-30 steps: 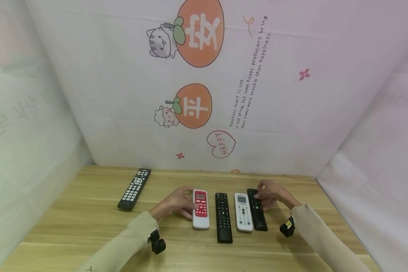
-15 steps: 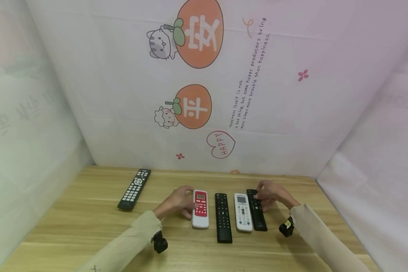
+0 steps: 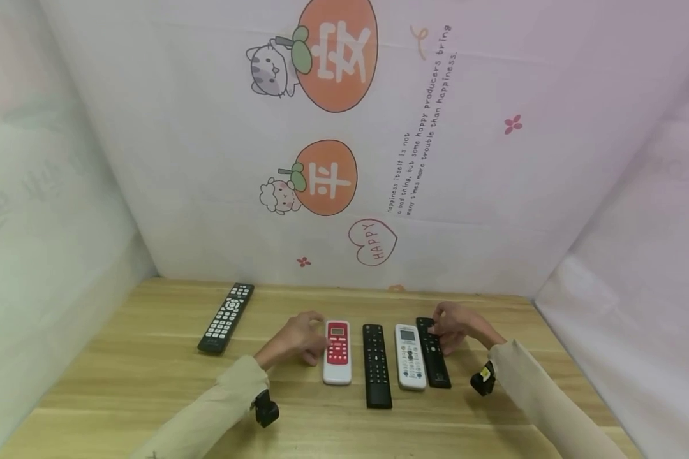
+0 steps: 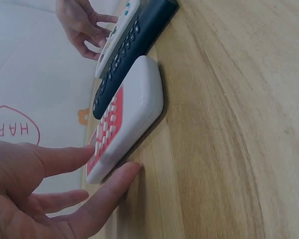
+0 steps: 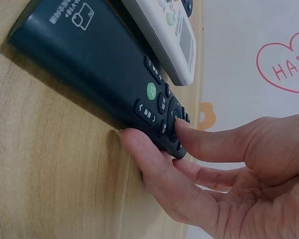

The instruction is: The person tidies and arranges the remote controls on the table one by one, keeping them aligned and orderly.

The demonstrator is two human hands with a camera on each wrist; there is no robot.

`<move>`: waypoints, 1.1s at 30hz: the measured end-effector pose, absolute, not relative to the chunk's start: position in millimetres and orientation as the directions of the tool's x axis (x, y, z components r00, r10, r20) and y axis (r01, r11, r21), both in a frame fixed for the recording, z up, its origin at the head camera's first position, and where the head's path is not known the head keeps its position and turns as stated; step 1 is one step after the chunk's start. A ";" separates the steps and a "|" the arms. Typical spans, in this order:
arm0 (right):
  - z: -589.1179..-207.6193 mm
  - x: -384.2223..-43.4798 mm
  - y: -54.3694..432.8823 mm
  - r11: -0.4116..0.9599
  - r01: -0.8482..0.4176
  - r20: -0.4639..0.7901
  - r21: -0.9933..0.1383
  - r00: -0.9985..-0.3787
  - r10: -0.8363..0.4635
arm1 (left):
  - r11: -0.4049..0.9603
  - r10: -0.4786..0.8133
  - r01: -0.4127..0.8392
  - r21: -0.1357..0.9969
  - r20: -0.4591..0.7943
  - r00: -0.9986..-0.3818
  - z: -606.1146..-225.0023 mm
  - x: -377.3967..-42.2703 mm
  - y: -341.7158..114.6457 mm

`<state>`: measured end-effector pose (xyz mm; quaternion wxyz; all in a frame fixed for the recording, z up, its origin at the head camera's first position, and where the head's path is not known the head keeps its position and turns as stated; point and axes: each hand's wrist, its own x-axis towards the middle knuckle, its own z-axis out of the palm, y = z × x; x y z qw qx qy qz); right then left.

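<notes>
In the head view my left hand (image 3: 301, 340) is beside the white remote control with a red button panel (image 3: 337, 354). The left wrist view shows its thumb tip at the panel's far end. Its forefinger lies by the wood, a little apart from the remote's side. At the right, my right hand (image 3: 456, 325) holds the far end of a black remote control (image 3: 436, 363). Its thumb (image 5: 209, 142) rests on the buttons while a finger (image 5: 144, 144) bears on the side edge. That remote lies flat, close beside a white remote control with a small screen (image 3: 411, 366).
Between the two white remotes lies another black remote (image 3: 377, 376), nearly parallel to them. A black remote with white buttons (image 3: 226, 319) lies slanted at the back left. Printed white cloth (image 3: 465, 255) rises behind the wooden table (image 3: 333, 427) and along both sides.
My left thumb has drawn back leftward from the red panel towards the remote's edge. My right hand keeps its place on the black remote; the remotes look unmoved.
</notes>
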<state>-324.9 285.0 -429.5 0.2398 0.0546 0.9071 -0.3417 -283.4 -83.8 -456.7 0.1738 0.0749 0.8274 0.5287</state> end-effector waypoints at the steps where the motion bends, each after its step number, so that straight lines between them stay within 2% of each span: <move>1: -429.4 -325.3 285.1 0.760 0.265 -0.474 -0.593 -0.878 -0.064 | 0.428 0.298 -0.066 0.901 -0.210 -0.931 -455.8 -284.1 -85.7; 6: -430.4 -325.5 286.0 0.757 0.263 -0.477 -0.598 -0.876 -0.073 | 0.450 0.229 -0.068 0.890 -0.189 -0.955 -453.0 -287.5 -97.5; 15: -432.0 -326.8 288.1 0.758 0.249 -0.473 -0.603 -0.877 -0.088 | 0.545 0.161 0.049 0.837 -0.047 -0.986 -437.8 -298.5 -125.3; 20: -430.3 -325.9 287.9 0.758 0.246 -0.468 -0.604 -0.879 -0.088 | 0.579 0.150 0.134 0.804 0.057 -0.987 -433.2 -302.8 -147.6; 27: -427.6 -325.4 286.6 0.759 0.258 -0.476 -0.598 -0.876 -0.078 | 0.668 0.088 0.190 0.720 0.177 -0.980 -429.5 -306.4 -183.6; 33: -427.1 -323.5 286.6 0.767 0.251 -0.469 -0.590 -0.880 -0.073 | 0.710 0.047 0.184 0.680 0.215 -0.975 -429.5 -307.5 -208.7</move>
